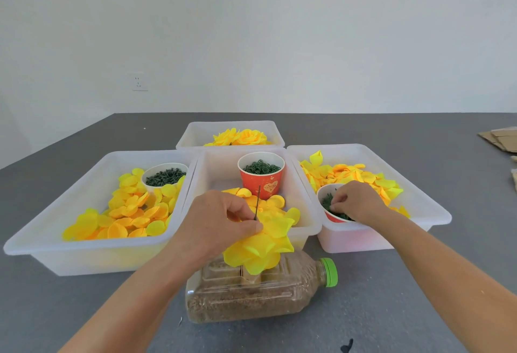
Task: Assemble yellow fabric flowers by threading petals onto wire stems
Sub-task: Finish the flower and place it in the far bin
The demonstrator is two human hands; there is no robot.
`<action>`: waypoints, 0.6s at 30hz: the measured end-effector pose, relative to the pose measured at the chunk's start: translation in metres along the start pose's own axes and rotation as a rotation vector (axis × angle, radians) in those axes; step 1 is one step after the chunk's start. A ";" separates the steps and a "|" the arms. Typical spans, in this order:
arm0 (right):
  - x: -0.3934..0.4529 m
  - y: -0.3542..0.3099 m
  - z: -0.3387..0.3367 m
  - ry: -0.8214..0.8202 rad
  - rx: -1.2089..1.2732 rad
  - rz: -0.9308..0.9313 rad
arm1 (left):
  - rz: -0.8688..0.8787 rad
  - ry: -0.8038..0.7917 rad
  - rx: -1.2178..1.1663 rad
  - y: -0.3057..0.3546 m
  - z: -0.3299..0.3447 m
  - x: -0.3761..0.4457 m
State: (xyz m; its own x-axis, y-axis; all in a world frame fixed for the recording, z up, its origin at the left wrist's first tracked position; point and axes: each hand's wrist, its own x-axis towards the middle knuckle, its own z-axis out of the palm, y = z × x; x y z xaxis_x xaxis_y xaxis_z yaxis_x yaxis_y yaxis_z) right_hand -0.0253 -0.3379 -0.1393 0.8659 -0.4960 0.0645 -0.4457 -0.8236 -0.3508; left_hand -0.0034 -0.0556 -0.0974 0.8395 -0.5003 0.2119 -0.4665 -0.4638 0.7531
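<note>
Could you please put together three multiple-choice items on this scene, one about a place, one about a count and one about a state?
1. Where does the right hand reach?
A. into the cup in the right tray
B. into the far tray
C. onto the bottle

2. How many white trays are on the table?
A. two
B. four
C. six

3. What is the state of the left hand?
A. flat on the table
B. hanging idle
C. pinching the wire stem at the flower

Answers:
1 A: its fingertips are among the green pieces in the cup in the right tray.
2 B: left tray, middle tray, right tray and far tray.
3 C: thumb and fingers close on the wire stem above the yellow flower, over the lying bottle.
</note>
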 end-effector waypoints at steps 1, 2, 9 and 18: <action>-0.001 0.000 0.000 0.019 0.032 0.002 | 0.002 0.000 0.000 0.000 0.000 0.000; -0.002 0.001 0.001 0.034 0.058 0.008 | 0.004 0.000 0.001 0.000 0.000 0.000; -0.004 0.003 0.001 0.178 0.202 0.045 | 0.017 -0.011 -0.002 0.004 -0.001 -0.002; -0.021 -0.011 -0.014 0.217 0.993 0.154 | 0.017 0.002 0.022 0.004 0.000 -0.005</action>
State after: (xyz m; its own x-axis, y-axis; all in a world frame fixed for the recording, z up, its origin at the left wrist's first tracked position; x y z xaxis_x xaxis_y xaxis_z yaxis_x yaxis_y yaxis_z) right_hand -0.0415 -0.3219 -0.1240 0.7114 -0.6975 0.0861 -0.0743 -0.1964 -0.9777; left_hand -0.0091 -0.0549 -0.0950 0.8321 -0.5067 0.2257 -0.4865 -0.4713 0.7357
